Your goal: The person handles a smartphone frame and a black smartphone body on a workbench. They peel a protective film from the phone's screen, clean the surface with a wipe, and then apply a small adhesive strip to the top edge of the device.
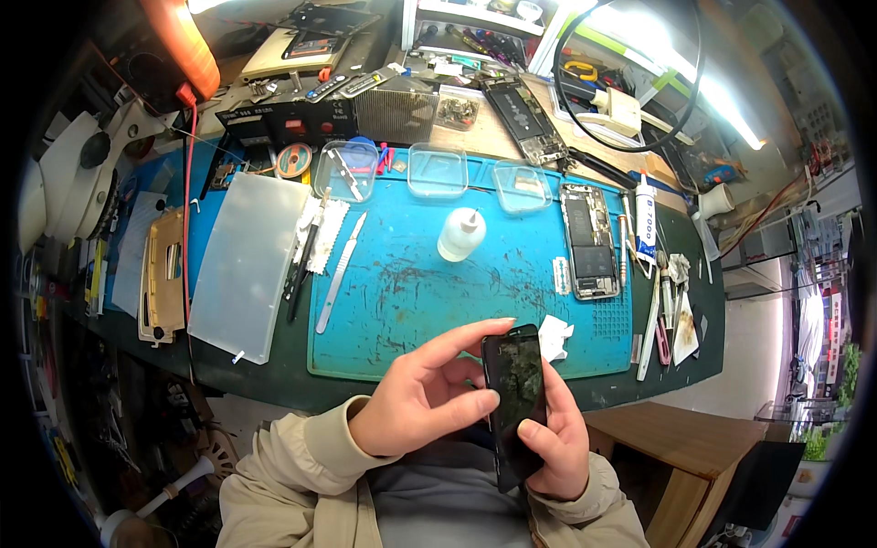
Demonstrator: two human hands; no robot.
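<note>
A black smartphone [517, 402] with a dark, glossy front is held upright and slightly tilted at the near edge of the work mat. My right hand [562, 438] wraps its right side, thumb resting on the front near the lower right. On its left side, my left hand [429, 388] grips the edge, with the thumb at the side and the index finger stretched to the top corner. A crumpled white tissue [554, 338] lies just beyond the phone. Farther up, an opened phone body [592, 242] with its inner parts showing rests on the mat beside a razor blade [561, 275].
The blue mat [411, 320] carries a white dropper bottle [462, 234], a scalpel [341, 274] and clear plastic boxes [438, 171]. A frosted plastic sheet [247, 265] lies left; a glue tube [645, 219] and brushes [667, 301] lie right. A ring-shaped black cable [559, 68] hangs at upper right.
</note>
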